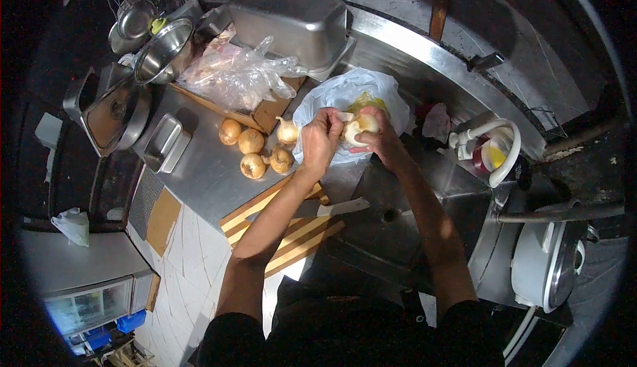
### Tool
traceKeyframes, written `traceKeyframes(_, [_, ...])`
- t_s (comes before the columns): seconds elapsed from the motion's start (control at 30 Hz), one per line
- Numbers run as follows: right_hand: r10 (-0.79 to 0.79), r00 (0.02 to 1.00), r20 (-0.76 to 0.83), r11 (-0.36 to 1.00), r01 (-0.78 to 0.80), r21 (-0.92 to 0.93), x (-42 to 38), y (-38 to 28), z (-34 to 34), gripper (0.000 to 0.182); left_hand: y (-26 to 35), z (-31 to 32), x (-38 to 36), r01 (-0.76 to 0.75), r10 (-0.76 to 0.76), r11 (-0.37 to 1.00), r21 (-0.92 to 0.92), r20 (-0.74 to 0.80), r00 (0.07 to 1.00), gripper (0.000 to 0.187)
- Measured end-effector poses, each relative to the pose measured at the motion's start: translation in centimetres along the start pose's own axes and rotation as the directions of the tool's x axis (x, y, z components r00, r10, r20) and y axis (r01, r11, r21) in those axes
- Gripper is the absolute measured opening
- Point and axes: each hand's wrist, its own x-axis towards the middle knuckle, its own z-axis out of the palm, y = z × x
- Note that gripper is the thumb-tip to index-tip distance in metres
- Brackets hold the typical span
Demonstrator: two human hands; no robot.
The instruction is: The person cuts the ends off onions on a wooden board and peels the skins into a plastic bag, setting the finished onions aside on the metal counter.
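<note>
A pale, partly peeled onion (362,128) is held over a white plastic bag (318,98) in the middle of the view. My right hand (379,138) wraps round the onion from the right. On its left side my left hand (322,136) is closed in a pinch on a whitish piece of peel (345,116). Yellowish and reddish scraps show in the bag behind the onion. Several unpeeled onions (251,141) lie on the steel counter to the left. Below my hands a knife (348,207) rests across a striped wooden board (292,234).
A box (269,111) with a clear plastic bag (232,75) stands behind the onions, near an upturned steel pan (288,18). Steel bowls (166,52) and a small steel container (166,143) are at the left. The dark sink (424,224) and a white pot (534,261) lie to the right.
</note>
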Motion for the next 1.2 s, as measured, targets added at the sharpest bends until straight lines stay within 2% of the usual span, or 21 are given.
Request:
traceKeyframes(0.07, [0.024,1.0,0.004,0.998,-0.024,0.051,0.0,0.7,-0.1,0.067,1.4,0.1,0.5,0.158,-0.159,0.953,-0.26,0.018,0.987,0.012])
traceKeyframes(0.13, [0.049,0.999,0.013,0.994,-0.05,0.099,0.3,1.6,-0.5,0.068,1.1,-0.2,1.3,0.239,-0.234,0.95,-0.202,0.047,0.971,0.014])
traceKeyframes(0.2, [0.001,1.0,0.007,0.969,-0.003,0.247,0.6,2.6,-1.4,0.065,-0.8,-0.4,2.1,0.316,-0.309,0.938,-0.142,0.072,0.948,0.016])
traceKeyframes(0.23, [0.002,1.0,0.007,0.969,-0.004,0.247,0.4,2.3,-1.5,0.065,-3.5,0.0,2.0,0.105,-0.125,0.982,0.154,0.133,0.983,0.02])
traceKeyframes(0.27, [-0.02,1.0,0.012,0.953,0.015,0.303,0.2,2.0,-1.6,0.063,-4.9,0.3,1.8,-0.138,0.036,0.899,0.417,0.243,0.969,0.024])
traceKeyframes(0.3, [-0.043,0.999,0.015,0.933,0.035,0.358,0.1,1.8,-1.7,0.061,-4.7,0.3,1.4,-0.008,-0.168,0.889,0.459,0.341,0.925,0.034])
traceKeyframes(0.33, [-0.043,0.999,0.015,0.934,0.035,0.356,0.1,1.8,-1.9,0.061,-4.9,0.3,1.1,-0.007,-0.167,0.889,0.457,0.341,0.925,0.034])
traceKeyframes(0.4, [-0.076,0.996,0.049,0.945,0.056,0.322,0.2,1.7,-2.0,0.06,-4.9,-0.1,0.9,-0.182,0.079,0.934,0.306,0.318,0.945,0.034])
traceKeyframes(0.43, [-0.075,0.996,0.048,0.945,0.056,0.321,0.2,1.6,-2.0,0.06,-4.6,0.0,1.0,-0.182,0.08,0.935,0.305,0.319,0.944,0.034])
traceKeyframes(0.5, [-0.068,0.995,0.071,0.953,0.044,0.299,0.0,1.3,-2.0,0.063,-3.6,-0.1,1.2,-0.128,0.126,0.992,0.001,0.176,0.976,0.042])
traceKeyframes(0.53, [-0.066,0.995,0.07,0.953,0.042,0.3,0.0,1.3,-2.0,0.063,-1.9,-0.8,1.4,-0.126,0.124,0.992,0.001,0.177,0.976,0.042])
traceKeyframes(0.57, [-0.083,0.994,0.075,0.967,0.062,0.245,0.1,1.4,-2.0,0.064,0.2,-1.8,1.6,0.074,-0.049,0.996,-0.056,0.363,0.931,0.046])
traceKeyframes(0.6, [-0.1,0.992,0.08,0.978,0.084,0.19,0.0,1.3,-2.0,0.064,1.3,-2.3,1.6,0.278,-0.195,0.958,-0.074,0.542,0.818,0.051])
traceKeyframes(0.63, [-0.099,0.992,0.08,0.978,0.082,0.19,-0.1,1.2,-1.9,0.064,1.1,-2.1,1.3,0.151,-0.107,0.988,-0.039,0.532,0.84,0.046])
traceKeyframes(0.77, [-0.105,0.987,0.121,0.986,0.087,0.143,-0.5,0.3,-1.5,0.064,1.5,-2.7,1.6,0.039,-0.05,0.999,0.033,0.54,0.84,0.046])
traceKeyframes(0.83, [-0.107,0.986,0.124,0.985,0.088,0.149,-0.6,0.3,-1.4,0.064,1.8,-2.8,1.3,-0.161,0.085,0.981,0.112,0.496,0.864,0.042])
traceKeyframes(0.93, [-0.075,0.993,0.09,0.986,0.061,0.154,-0.5,0.2,-1.0,0.062,0.7,-2.2,1.1,-0.231,0.151,0.963,0.142,0.425,0.892,0.038])
traceKeyframes(0.97, [-0.047,0.994,0.1,0.969,0.021,0.246,-0.4,0.2,-0.9,0.064,0.2,-1.9,1.0,-0.231,0.152,0.963,0.142,0.426,0.892,0.038])
traceKeyframes(1.03, [-0.02,0.993,0.114,0.942,-0.02,0.336,-0.4,0.1,-0.6,0.066,-0.5,-1.6,0.9,0.099,-0.037,0.982,-0.162,0.345,0.938,0.038])
traceKeyframes(1.13, [-0.055,0.997,0.06,0.931,0.03,0.365,-0.3,0.0,-0.5,0.06,-0.5,-1.7,0.0,0.213,-0.075,0.93,-0.3,0.412,0.908,0.041])
traceKeyframes(1.2, [-0.061,0.996,0.066,0.928,0.033,0.372,-0.3,0.2,-0.7,0.056,0.2,-1.8,-0.1,0.21,-0.101,0.949,-0.234,0.405,0.909,0.041])
